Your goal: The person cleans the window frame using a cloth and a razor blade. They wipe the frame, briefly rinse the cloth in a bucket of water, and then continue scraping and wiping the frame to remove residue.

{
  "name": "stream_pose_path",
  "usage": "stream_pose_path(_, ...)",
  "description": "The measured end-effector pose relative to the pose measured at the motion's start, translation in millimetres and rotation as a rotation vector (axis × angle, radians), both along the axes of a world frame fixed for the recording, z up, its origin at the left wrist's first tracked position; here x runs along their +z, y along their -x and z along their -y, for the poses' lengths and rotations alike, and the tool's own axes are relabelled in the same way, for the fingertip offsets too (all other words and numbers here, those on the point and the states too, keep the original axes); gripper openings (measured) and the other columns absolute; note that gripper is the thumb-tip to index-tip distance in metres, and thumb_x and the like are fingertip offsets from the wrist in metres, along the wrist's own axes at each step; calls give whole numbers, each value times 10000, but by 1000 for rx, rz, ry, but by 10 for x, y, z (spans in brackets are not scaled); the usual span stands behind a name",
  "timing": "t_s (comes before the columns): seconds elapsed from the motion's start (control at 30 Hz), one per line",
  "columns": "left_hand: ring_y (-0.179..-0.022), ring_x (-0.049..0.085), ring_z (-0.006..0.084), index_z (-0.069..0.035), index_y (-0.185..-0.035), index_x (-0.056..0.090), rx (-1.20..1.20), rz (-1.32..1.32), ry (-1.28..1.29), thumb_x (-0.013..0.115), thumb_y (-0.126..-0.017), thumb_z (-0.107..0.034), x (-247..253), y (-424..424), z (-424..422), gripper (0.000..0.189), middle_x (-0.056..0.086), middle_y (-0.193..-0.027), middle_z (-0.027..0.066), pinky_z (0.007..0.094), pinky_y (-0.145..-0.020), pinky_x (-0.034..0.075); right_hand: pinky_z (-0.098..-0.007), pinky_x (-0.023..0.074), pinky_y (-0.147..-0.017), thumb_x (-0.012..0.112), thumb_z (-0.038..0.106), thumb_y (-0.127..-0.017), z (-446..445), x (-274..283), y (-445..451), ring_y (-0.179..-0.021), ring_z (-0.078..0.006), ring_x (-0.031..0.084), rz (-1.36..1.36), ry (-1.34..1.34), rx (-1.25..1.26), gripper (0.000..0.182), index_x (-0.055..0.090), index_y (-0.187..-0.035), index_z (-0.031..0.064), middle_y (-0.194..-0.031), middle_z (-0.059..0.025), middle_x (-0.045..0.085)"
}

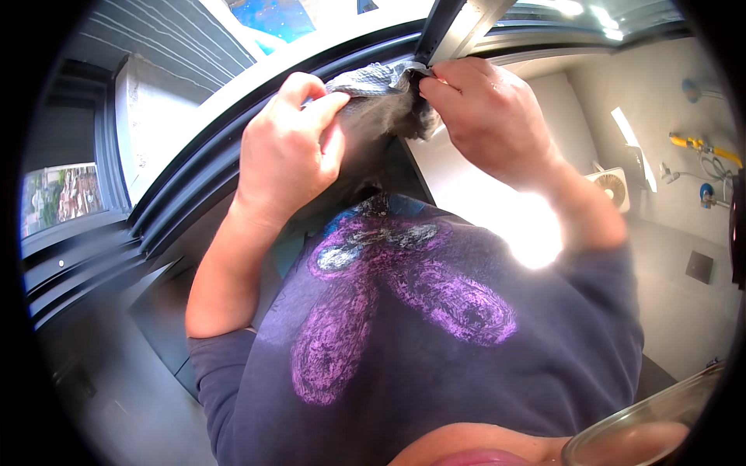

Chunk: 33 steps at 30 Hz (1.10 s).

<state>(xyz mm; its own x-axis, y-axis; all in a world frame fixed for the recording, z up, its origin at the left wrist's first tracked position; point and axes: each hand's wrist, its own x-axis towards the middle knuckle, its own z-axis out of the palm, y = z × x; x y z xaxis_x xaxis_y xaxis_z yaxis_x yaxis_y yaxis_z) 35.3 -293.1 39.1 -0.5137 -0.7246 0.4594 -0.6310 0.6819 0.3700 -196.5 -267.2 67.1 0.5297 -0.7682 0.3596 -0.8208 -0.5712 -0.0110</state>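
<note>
Between my two hands stretches a damp-looking grey cloth (pixel 373 81), its lower part hanging down and darkened with dirt. My left hand (pixel 291 140) pinches its left end between thumb and fingers. At the other end, my right hand (pixel 486 110) grips a bunched corner, close to the foot of an upright window frame bar (pixel 449 35). The cloth lies against the dark metal window track (pixel 204 151), which curves across the view in front of me. Fingertips of the right hand are partly hidden by the cloth's folds.
Bright outdoor light comes in beyond the white sill (pixel 169 128). On the right wall are a yellow gas valve (pixel 693 141), a blue-handled tap (pixel 707 195) and a white fan-like vent (pixel 609 186). A grey wall panel (pixel 699 267) sits lower.
</note>
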Motion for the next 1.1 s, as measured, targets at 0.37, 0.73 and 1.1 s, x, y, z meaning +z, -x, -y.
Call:
stream_pose_path(0.37, -684, 608, 224, -84, -976, 686, 30, 54, 73, 717, -752, -95, -169, 368, 67, 226, 548, -847, 59, 328, -608, 506, -382, 484, -582, 558, 71, -782, 73, -104, -77, -728, -265, 581, -8, -166, 61, 51, 522, -810, 49, -792, -87, 542)
stream_pose_path(0.73, -674, 587, 252, -23, -871, 669, 210, 19, -49, 728, -705, -59, -7, -431, -274, 180, 551, -806, 85, 345, -593, 480, -331, 473, -554, 610, 163, -685, 99, -491, -864, -660, -220, 562, 552, 74, 351, 134, 584, -764, 59, -736, -63, 526)
stream_pose_path(1.1, -612, 566, 221, -37, -847, 683, 148, -2, -30, 745, -714, -69, -44, -400, -173, 150, 561, -796, 70, 323, -546, 463, -331, 485, -657, 650, 27, -684, 263, -471, -649, -759, -246, 592, 633, 79, 352, 180, 652, -859, 68, -877, -81, 565)
